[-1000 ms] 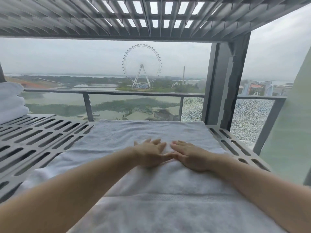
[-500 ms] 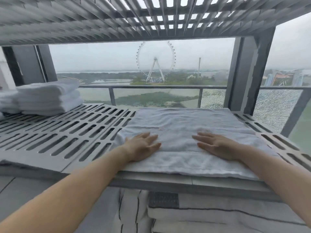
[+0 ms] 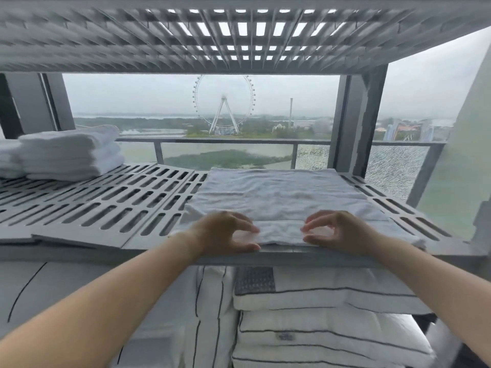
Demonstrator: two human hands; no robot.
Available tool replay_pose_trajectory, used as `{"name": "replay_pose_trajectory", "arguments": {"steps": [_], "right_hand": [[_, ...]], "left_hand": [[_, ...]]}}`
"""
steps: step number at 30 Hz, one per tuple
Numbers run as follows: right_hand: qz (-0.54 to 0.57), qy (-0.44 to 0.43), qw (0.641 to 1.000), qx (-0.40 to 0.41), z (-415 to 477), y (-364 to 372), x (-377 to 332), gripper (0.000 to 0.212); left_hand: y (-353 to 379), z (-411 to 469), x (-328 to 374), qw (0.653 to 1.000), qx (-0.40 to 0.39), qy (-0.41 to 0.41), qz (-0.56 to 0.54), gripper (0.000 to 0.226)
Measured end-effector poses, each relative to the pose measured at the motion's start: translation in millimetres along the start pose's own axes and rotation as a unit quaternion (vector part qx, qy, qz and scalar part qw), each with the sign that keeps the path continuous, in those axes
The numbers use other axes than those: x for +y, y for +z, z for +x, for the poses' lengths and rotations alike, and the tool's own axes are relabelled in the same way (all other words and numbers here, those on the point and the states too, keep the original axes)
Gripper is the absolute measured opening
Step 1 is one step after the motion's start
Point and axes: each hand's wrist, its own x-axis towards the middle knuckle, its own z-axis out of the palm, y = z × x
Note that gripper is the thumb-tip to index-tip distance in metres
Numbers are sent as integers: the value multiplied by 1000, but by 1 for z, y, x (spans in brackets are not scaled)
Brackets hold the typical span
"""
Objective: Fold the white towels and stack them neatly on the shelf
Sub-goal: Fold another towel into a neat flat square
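**A:** Where's the towel right now?

**B:** The white towel (image 3: 279, 197) lies folded flat on the right part of the slotted shelf (image 3: 106, 203), with its near edge just at the shelf's front lip. My left hand (image 3: 225, 233) and right hand (image 3: 338, 232) are both at that near edge, a little apart from each other. Each is half-curled like a claw, fingers above the hem and thumb below. I cannot tell whether they pinch the cloth or only hover in front of it.

**A:** What worries you from here?

**B:** The towel sits so near the lip that a tug towards me could drag it off onto the striped bedding (image 3: 318, 314) on the level below. Lifting by the top layer alone would, I think, open the fold. The stack of folded towels (image 3: 71, 152) is at the far left, well apart, so this one may sag out of shape if I carry it across.

**A:** Anything you can't make out?

**B:** The stack is cut off at the left edge, so I can't count its towels. The angle flattens the towel's far edge, and its layers are unclear. Blur hides where my thumbs touch, and it smears the upper shelf (image 3: 186, 35) too.
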Motion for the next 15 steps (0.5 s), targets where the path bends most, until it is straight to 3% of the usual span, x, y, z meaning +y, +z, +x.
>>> {"name": "replay_pose_trajectory", "arguments": {"steps": [4,8,12,15], "right_hand": [[-23,32,999,-27,-10,-6,0,41],[-45,87,991,-87,-8,-15,-3,49],[-82,129,979,-132,-5,-20,-8,67],[-99,149,966,-185,-5,-20,-13,78]], "left_hand": [[-14,-2,4,991,-61,-24,115,46],[-23,5,10,978,-139,-78,133,60],[-20,3,11,967,-80,-122,210,40],[-22,0,9,974,-16,-159,163,27]]}}
